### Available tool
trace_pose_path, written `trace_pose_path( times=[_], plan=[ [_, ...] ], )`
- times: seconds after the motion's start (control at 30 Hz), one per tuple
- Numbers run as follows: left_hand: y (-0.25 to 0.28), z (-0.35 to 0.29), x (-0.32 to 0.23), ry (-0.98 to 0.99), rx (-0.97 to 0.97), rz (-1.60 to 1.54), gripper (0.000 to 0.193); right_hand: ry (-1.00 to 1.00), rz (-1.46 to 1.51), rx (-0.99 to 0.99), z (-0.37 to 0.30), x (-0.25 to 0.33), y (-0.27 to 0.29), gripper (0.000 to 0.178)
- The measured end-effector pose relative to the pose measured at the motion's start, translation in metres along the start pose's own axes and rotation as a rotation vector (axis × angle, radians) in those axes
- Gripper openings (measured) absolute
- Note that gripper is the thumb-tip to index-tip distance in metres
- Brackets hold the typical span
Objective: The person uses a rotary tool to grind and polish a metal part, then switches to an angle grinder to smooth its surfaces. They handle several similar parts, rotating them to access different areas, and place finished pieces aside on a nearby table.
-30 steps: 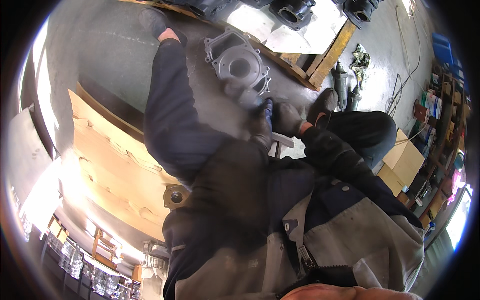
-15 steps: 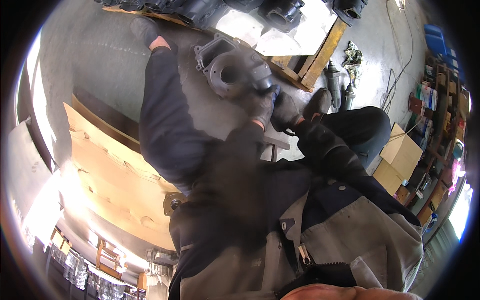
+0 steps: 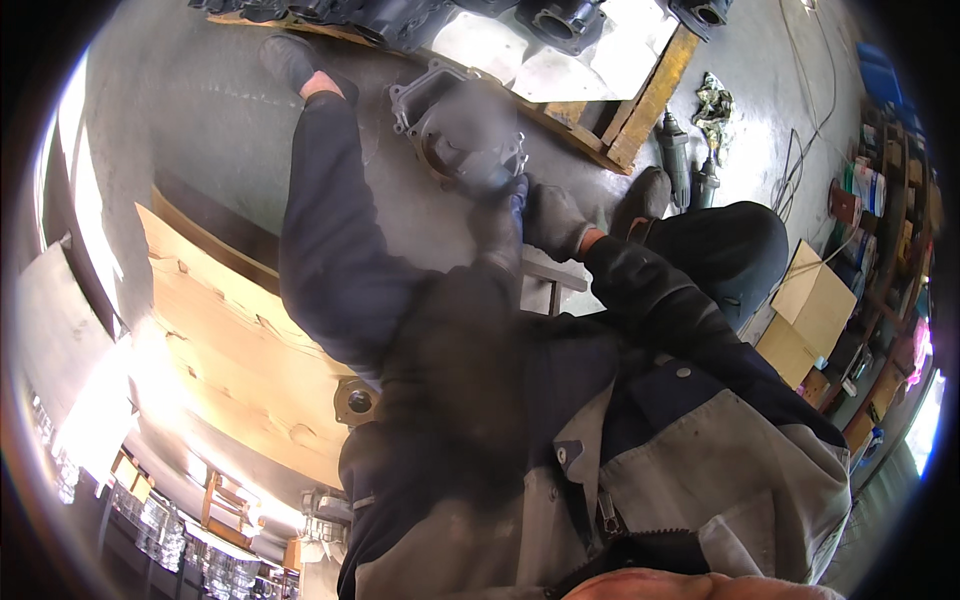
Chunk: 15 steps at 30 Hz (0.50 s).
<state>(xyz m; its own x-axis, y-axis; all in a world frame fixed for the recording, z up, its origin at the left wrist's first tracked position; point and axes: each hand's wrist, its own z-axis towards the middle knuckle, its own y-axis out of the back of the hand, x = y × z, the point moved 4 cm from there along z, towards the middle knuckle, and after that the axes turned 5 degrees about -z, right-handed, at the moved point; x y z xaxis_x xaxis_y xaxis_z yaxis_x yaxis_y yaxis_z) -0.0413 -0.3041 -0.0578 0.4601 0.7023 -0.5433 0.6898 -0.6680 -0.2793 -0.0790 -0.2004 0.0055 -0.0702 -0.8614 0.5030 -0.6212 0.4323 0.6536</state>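
A dark grey metal housing casting (image 3: 428,140) sits on the floor between my legs, with a squarish flanged opening at its far left and a round part at its near side. A smudge blurs its middle. My gloved left hand (image 3: 495,222) is closed at the housing's near right edge, with a patch of blue along the fingers; its fingertips are partly hidden. Just right of it is my gloved right hand (image 3: 557,222), fingers curled, close to the left hand and apart from the housing. What it holds, if anything, is hidden.
Beyond the housing stands a wooden pallet (image 3: 648,100) bearing dark castings (image 3: 562,25) and pale sheeting. Two cylindrical tools (image 3: 674,160) lie by my right foot. Cables trail across the floor at right, near a cardboard box (image 3: 808,310) and loaded shelves. A plywood sheet (image 3: 235,345) is at left.
The housing has turned, so its round face and central hole look different. Both hands have shifted slightly left.
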Motion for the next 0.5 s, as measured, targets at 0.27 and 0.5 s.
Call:
trace_pose_path(
  times=[0.27,0.5],
  plan=[
    [-0.022,0.036,0.0,-0.103,0.301,0.263,0.043,0.051,-0.137,-0.074,0.013,-0.013,0.002,0.044],
    [-0.019,-0.001,0.019,-0.063,0.169,0.637,0.052,-0.039,0.088,-0.09,-0.015,-0.051,-0.012,0.035]
  ],
)
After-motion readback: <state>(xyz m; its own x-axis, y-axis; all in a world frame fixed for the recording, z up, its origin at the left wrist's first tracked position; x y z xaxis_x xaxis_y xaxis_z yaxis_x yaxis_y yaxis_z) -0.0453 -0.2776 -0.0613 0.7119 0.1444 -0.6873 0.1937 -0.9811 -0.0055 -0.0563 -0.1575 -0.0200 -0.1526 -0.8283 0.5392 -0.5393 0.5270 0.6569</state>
